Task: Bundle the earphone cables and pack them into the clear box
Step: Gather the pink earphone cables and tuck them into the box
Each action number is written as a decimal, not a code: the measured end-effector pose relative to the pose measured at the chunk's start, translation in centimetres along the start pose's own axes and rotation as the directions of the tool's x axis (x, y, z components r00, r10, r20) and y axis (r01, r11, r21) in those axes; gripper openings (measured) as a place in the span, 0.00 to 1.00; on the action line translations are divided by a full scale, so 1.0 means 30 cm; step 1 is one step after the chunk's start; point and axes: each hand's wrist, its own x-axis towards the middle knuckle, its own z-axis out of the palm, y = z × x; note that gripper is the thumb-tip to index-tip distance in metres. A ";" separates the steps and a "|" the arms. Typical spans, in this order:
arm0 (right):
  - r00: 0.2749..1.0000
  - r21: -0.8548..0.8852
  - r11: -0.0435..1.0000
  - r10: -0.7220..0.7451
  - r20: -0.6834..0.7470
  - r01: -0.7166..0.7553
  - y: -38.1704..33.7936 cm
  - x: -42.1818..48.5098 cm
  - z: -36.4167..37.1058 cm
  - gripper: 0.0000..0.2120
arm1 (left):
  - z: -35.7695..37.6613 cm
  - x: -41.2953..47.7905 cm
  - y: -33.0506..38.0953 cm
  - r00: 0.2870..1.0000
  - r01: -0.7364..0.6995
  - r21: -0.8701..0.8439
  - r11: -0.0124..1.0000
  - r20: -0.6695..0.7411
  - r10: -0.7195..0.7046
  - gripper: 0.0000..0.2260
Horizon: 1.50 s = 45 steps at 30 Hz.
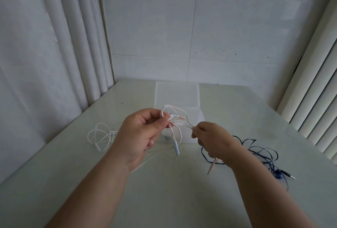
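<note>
A pale pink earphone cable (175,130) hangs in loose loops above the table, its inline remote dangling below. My left hand (140,134) pinches the loops at their left side. My right hand (211,139) grips another stretch of the same cable, and the plug end sticks out under the fist. Behind the loops stands the clear box (177,98) with its lid open, partly hidden by the cable. A white earphone cable (99,137) lies tangled on the table to the left. A dark blue earphone cable (262,152) lies tangled to the right, partly behind my right wrist.
The pale table (182,191) meets a white tiled wall (191,27) at the back. White curtains (45,45) hang at the left and vertical blinds (313,109) at the right.
</note>
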 end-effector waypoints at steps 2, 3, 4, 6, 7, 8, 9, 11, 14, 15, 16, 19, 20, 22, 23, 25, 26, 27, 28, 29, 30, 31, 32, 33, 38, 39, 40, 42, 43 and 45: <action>0.998 0.021 0.999 0.025 0.061 -0.027 0.004 -0.007 0.010 0.09 | 0.001 0.004 -0.001 0.999 -0.016 -0.016 1.000 -0.050 0.015 0.04; 0.995 0.050 0.998 0.042 0.095 -0.046 0.006 -0.010 0.013 0.09 | 0.002 0.006 -0.003 0.997 -0.024 -0.018 1.000 -0.074 0.023 0.05; 0.989 0.097 0.993 0.058 0.136 -0.072 0.008 -0.013 0.015 0.08 | 0.003 0.009 -0.006 0.995 -0.032 -0.013 0.999 -0.099 0.030 0.07; 0.967 0.201 0.974 0.054 0.250 -0.106 0.006 -0.017 0.020 0.06 | 0.004 0.013 -0.014 0.989 -0.045 0.006 0.999 -0.143 0.045 0.08; 0.952 0.227 0.969 0.030 0.303 -0.103 0.003 -0.020 0.024 0.07 | 0.005 0.015 -0.017 0.987 -0.047 0.015 0.999 -0.156 0.049 0.08; 0.940 0.235 0.968 -0.003 0.340 -0.082 0.002 -0.021 0.029 0.10 | 0.006 0.016 -0.020 0.985 -0.048 0.021 0.999 -0.163 0.051 0.08; 0.929 0.247 0.968 -0.044 0.366 -0.052 -0.003 -0.024 0.035 0.12 | 0.008 0.017 -0.021 0.985 -0.048 0.026 0.999 -0.165 0.051 0.07; 0.906 0.319 0.948 -0.131 0.402 -0.004 -0.011 -0.031 0.048 0.16 | 0.013 0.017 -0.022 0.984 -0.051 0.043 0.998 -0.166 0.058 0.07; 0.874 0.463 0.886 -0.220 0.434 -0.007 -0.023 -0.039 0.069 0.17 | 0.017 0.017 -0.023 0.981 -0.056 0.060 0.997 -0.184 0.066 0.05; 0.881 0.499 0.867 -0.222 0.417 -0.018 -0.026 -0.038 0.075 0.15 | 0.016 0.018 -0.024 0.980 -0.056 0.063 0.996 -0.188 0.067 0.03; 0.899 0.523 0.852 -0.205 0.388 -0.032 -0.033 -0.040 0.077 0.11 | 0.016 0.019 -0.026 0.980 -0.055 0.066 0.996 -0.190 0.067 0.01; 0.933 0.545 0.838 -0.178 0.313 -0.023 -0.048 -0.051 0.069 0.02 | 0.011 0.024 -0.030 0.967 -0.069 0.056 0.996 -0.241 0.081 0.03; 0.937 0.545 0.838 -0.172 0.304 -0.023 -0.045 -0.050 0.060 0.05 | 0.006 0.027 -0.029 0.956 -0.084 0.040 0.996 -0.279 0.092 0.05; 0.934 0.529 0.848 -0.174 0.313 -0.020 -0.038 -0.051 0.037 0.09 | -0.007 0.033 -0.022 0.927 -0.117 -0.016 0.993 -0.361 0.103 0.08; 0.932 0.508 0.861 -0.175 0.316 -0.011 -0.034 -0.050 0.028 0.10 | -0.016 0.036 -0.017 0.913 -0.130 -0.050 0.990 -0.396 0.100 0.08; 0.932 0.460 0.888 -0.172 0.320 0.006 -0.030 -0.051 0.011 0.10 | -0.028 0.041 -0.011 0.895 -0.147 -0.100 0.984 -0.436 0.089 0.08; 0.931 0.426 0.904 -0.172 0.322 0.020 -0.030 -0.053 0.003 0.09 | -0.031 0.042 -0.011 0.890 -0.149 -0.117 0.982 -0.448 0.082 0.08; 0.930 0.374 0.927 -0.173 0.325 0.042 -0.030 -0.054 -0.005 0.08 | -0.031 0.043 -0.011 0.884 -0.150 -0.130 0.980 -0.461 0.074 0.08; 0.926 0.306 0.950 -0.173 0.337 0.066 -0.030 -0.058 -0.015 0.08 | -0.032 0.044 -0.012 0.876 -0.153 -0.139 0.978 -0.477 0.070 0.09; 0.917 0.239 0.966 -0.178 0.358 0.095 -0.029 -0.062 -0.025 0.08 | -0.032 0.044 -0.012 0.869 -0.158 -0.140 0.977 -0.491 0.070 0.09; 0.902 0.191 0.975 -0.184 0.390 0.117 -0.029 -0.067 -0.036 0.09 | -0.033 0.045 -0.012 0.862 -0.163 -0.135 0.977 -0.502 0.074 0.10; 0.882 0.175 0.976 -0.194 0.430 0.130 -0.027 -0.071 -0.045 0.09 | -0.034 0.046 -0.013 0.856 -0.164 -0.123 0.979 -0.511 0.079 0.10; 0.861 0.178 0.975 -0.202 0.467 0.132 -0.026 -0.074 -0.053 0.10 | -0.036 0.046 -0.014 0.852 -0.157 -0.105 0.982 -0.517 0.081 0.09; 0.848 0.186 0.974 -0.209 0.487 0.133 -0.024 -0.076 -0.058 0.10 | -0.036 0.047 -0.014 0.848 -0.145 -0.080 0.986 -0.523 0.082 0.09; 0.886 0.159 0.974 -0.214 0.411 0.162 -0.013 -0.075 -0.080 0.09 | -0.047 0.057 -0.024 0.788 -0.124 0.155 0.980 -0.585 0.193 0.07; 0.875 0.187 0.971 -0.218 0.431 0.150 -0.009 -0.075 -0.085 0.09 | -0.050 0.059 -0.027 0.779 -0.127 0.189 0.974 -0.588 0.215 0.07; 0.856 0.226 0.965 -0.229 0.463 0.136 -0.007 -0.077 -0.089 0.08 | -0.053 0.061 -0.031 0.773 -0.124 0.218 0.968 -0.590 0.232 0.07; 0.826 0.281 0.953 -0.247 0.507 0.112 -0.007 -0.080 -0.093 0.03 | -0.063 0.065 -0.037 0.764 -0.111 0.263 0.958 -0.594 0.252 0.07; 0.819 0.302 0.949 -0.245 0.519 0.092 -0.005 -0.078 -0.094 0.01 | -0.068 0.066 -0.038 0.762 -0.106 0.270 0.957 -0.596 0.253 0.07; 0.829 0.307 0.950 -0.223 0.512 0.066 -0.004 -0.074 -0.094 0.02 | -0.075 0.065 -0.039 0.767 -0.097 0.255 0.962 -0.596 0.235 0.08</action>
